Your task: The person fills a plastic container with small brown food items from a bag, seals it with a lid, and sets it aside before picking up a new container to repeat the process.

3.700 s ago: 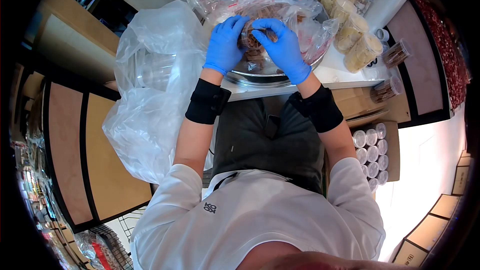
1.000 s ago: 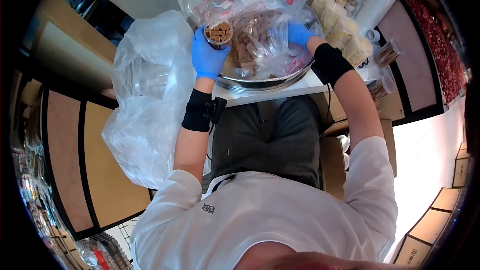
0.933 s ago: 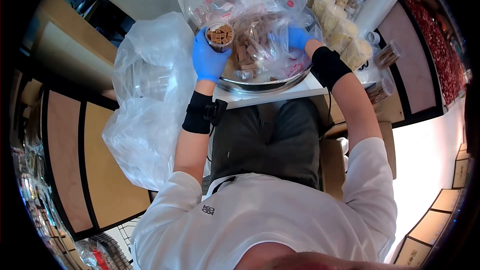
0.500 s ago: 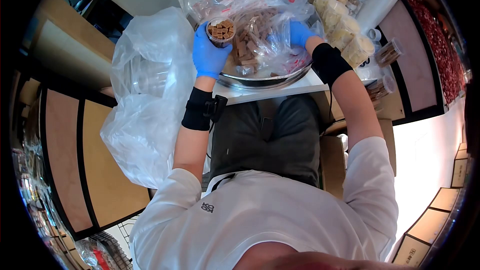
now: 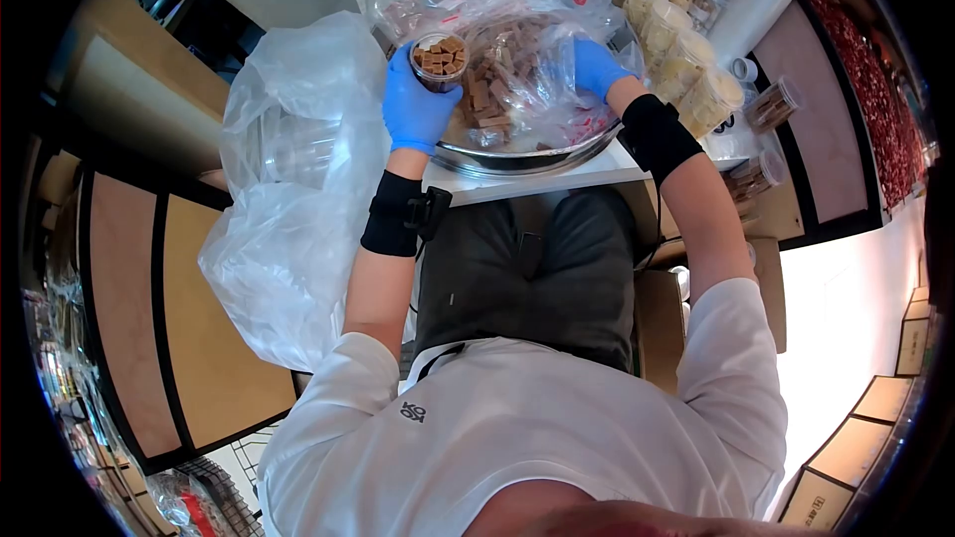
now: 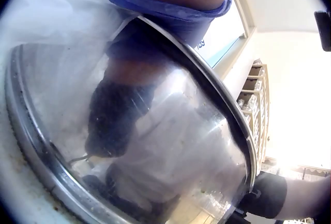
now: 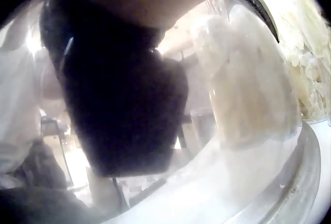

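Observation:
My left hand [image 5: 416,111], in a blue glove, grips a clear plastic jar [image 5: 440,72] at the bowl's left side. The jar's open top shows brown stick ends packed upright. My gloved right hand [image 5: 600,70] reaches into a clear plastic bag [image 5: 572,104] over the bowl's right side; its fingers are hidden by plastic and I cannot tell what they hold. Brown sticks [image 5: 489,99] lie loose in the bag, in the wide shiny metal bowl [image 5: 527,161]. The left wrist view shows the bowl's outer wall [image 6: 181,125]; the right wrist view shows its wall [image 7: 201,146] too, reflecting the wristband.
Jars with pale contents [image 5: 686,65] line the right side beside a white roll [image 5: 753,8]. Two jars of brown sticks [image 5: 773,104] lie farther right. A large translucent bag [image 5: 298,179] hangs at the left. A cardboard box [image 5: 660,323] stands below right.
Both hands were together at the jar over the bowl. My left hand has since carried the jar left and tipped its top into view; my right hand has moved right into the bag.

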`<action>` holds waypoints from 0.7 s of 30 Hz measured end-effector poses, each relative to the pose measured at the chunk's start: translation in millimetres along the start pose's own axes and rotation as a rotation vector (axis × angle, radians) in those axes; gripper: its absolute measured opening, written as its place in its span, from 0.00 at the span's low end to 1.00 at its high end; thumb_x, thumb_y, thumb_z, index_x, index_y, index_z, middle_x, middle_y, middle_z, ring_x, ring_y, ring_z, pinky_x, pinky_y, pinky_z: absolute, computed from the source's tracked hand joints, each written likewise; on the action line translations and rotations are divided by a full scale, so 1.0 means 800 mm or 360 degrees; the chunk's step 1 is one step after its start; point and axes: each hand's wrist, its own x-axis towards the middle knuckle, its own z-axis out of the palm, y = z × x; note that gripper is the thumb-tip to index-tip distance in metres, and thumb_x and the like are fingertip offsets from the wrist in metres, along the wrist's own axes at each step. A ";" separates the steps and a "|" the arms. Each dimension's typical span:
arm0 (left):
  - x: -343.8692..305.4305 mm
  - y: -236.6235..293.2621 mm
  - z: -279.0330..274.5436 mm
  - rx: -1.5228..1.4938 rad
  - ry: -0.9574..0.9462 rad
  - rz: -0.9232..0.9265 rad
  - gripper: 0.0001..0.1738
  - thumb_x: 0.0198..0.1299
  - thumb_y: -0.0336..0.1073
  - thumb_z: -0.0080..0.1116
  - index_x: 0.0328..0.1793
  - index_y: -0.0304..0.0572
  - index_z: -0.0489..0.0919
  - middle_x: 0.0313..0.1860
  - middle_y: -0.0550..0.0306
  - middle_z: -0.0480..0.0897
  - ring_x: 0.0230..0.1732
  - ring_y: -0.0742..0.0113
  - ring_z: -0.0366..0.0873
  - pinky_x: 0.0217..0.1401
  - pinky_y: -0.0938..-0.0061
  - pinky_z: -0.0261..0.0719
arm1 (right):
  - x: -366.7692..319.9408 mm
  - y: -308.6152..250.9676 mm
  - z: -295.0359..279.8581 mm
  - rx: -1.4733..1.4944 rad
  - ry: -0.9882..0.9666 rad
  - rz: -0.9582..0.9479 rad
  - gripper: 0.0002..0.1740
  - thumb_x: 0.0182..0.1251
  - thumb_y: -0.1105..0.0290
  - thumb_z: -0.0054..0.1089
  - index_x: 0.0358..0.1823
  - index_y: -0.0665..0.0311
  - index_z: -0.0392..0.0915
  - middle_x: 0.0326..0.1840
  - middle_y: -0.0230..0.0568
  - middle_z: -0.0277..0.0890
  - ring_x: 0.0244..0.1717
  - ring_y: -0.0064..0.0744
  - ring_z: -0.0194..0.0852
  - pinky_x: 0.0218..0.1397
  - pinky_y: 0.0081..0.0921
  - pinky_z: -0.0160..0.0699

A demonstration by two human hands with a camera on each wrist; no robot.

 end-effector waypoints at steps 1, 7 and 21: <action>0.000 0.000 0.000 -0.0008 0.0005 -0.0004 0.47 0.35 0.36 0.79 0.65 0.42 0.69 0.58 0.47 0.77 0.59 0.49 0.77 0.61 0.64 0.77 | -0.003 -0.004 -0.007 0.0014 0.0029 -0.0006 0.17 0.65 0.60 0.53 0.43 0.65 0.85 0.47 0.56 0.83 0.49 0.51 0.82 0.57 0.39 0.78; 0.000 -0.003 0.001 0.0011 0.0008 0.0025 0.46 0.35 0.37 0.79 0.65 0.42 0.70 0.58 0.47 0.77 0.59 0.50 0.77 0.62 0.64 0.77 | -0.004 -0.023 0.000 0.0750 0.0360 -0.0153 0.31 0.65 0.60 0.56 0.68 0.65 0.71 0.57 0.55 0.79 0.55 0.54 0.77 0.65 0.36 0.71; -0.001 -0.001 0.000 0.0002 -0.0009 0.0000 0.47 0.35 0.36 0.78 0.66 0.41 0.69 0.59 0.47 0.77 0.60 0.50 0.77 0.62 0.64 0.77 | 0.002 -0.023 -0.021 0.0596 0.0046 0.0260 0.30 0.62 0.46 0.60 0.47 0.70 0.82 0.52 0.59 0.80 0.55 0.58 0.77 0.62 0.42 0.74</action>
